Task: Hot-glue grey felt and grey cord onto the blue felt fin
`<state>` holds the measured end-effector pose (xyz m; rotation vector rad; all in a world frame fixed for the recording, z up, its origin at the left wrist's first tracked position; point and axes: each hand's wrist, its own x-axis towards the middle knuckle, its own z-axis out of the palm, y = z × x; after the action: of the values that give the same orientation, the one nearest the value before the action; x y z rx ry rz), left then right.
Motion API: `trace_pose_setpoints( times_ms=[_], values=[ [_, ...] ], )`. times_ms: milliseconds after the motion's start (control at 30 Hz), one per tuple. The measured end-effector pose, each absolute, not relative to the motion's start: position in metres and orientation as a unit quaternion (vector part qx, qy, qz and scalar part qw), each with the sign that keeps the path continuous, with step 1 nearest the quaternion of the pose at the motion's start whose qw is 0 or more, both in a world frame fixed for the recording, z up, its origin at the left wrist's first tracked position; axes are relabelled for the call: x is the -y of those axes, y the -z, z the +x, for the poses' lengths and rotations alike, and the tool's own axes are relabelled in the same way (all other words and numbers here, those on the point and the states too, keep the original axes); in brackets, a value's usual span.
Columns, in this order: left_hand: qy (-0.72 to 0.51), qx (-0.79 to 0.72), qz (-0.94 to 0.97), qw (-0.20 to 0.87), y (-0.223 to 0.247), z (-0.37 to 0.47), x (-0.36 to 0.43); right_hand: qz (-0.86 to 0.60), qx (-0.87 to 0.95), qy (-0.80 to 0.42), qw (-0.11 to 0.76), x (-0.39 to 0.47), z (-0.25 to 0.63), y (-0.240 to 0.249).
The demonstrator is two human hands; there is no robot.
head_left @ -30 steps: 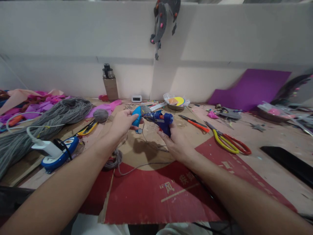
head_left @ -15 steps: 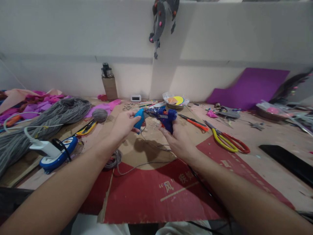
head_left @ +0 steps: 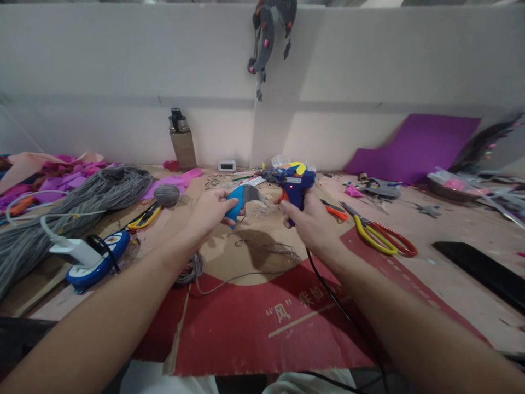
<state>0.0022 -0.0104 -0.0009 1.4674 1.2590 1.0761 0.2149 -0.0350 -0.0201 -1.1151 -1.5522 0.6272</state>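
Note:
My left hand pinches a curved piece of blue and grey felt, its grey tip pointing right. In my right hand is a dark blue hot glue gun with an orange trigger, a small red light and a black cord running down. The gun's nozzle points left, above and apart from the grey tip. Beneath both hands lies a piece of cardboard, red and brown, with loose grey yarn across it. A small coil of grey yarn rests under my left forearm.
To the right are scissors with yellow and red handles and a black phone-like slab. At left lie a blue power strip, a yellow cutter and a thick grey yarn hank. A bottle stands at the back.
My right hand has drawn the glue gun rightward and slightly up, away from the felt piece. The felt's grey part now shows. My left hand has hardly moved.

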Motion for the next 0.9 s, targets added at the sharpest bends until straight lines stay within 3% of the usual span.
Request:
trace_pose_setpoints(
  times_ms=[100,167,300,367,500,567,633,733,800,900],
  values=[
    [-0.447,-0.515,0.560,0.470,-0.007,0.003,0.013,-0.494,0.539,-0.400,0.553,0.017,0.229,0.020],
    [-0.461,-0.510,0.543,0.482,-0.011,0.004,0.015,-0.552,0.529,-0.413,0.494,0.005,0.240,0.024],
    [-0.478,-0.499,0.530,0.492,-0.016,0.004,0.018,-0.678,0.598,-0.250,0.346,-0.008,0.265,0.032],
    [-0.485,-0.492,0.528,0.494,-0.017,0.004,0.019,-0.704,0.602,-0.156,0.343,-0.008,0.274,0.030],
    [-0.505,-0.473,0.523,0.497,-0.018,0.002,0.019,-0.655,0.630,0.000,0.417,0.005,0.260,0.018],
    [-0.511,-0.460,0.532,0.495,-0.018,0.001,0.018,-0.579,0.659,-0.088,0.472,0.014,0.234,0.015],
    [-0.515,-0.452,0.542,0.487,-0.017,0.000,0.017,-0.500,0.645,-0.272,0.510,0.022,0.203,0.015],
    [-0.522,-0.452,0.554,0.465,-0.016,-0.003,0.015,-0.402,0.601,-0.478,0.499,0.032,0.163,0.016],
    [-0.530,-0.455,0.560,0.444,-0.016,-0.005,0.013,-0.401,0.614,-0.502,0.459,0.035,0.149,0.015],
    [-0.539,-0.464,0.569,0.412,-0.017,-0.008,0.012,-0.437,0.710,-0.335,0.440,0.035,0.143,0.009]
  ],
)
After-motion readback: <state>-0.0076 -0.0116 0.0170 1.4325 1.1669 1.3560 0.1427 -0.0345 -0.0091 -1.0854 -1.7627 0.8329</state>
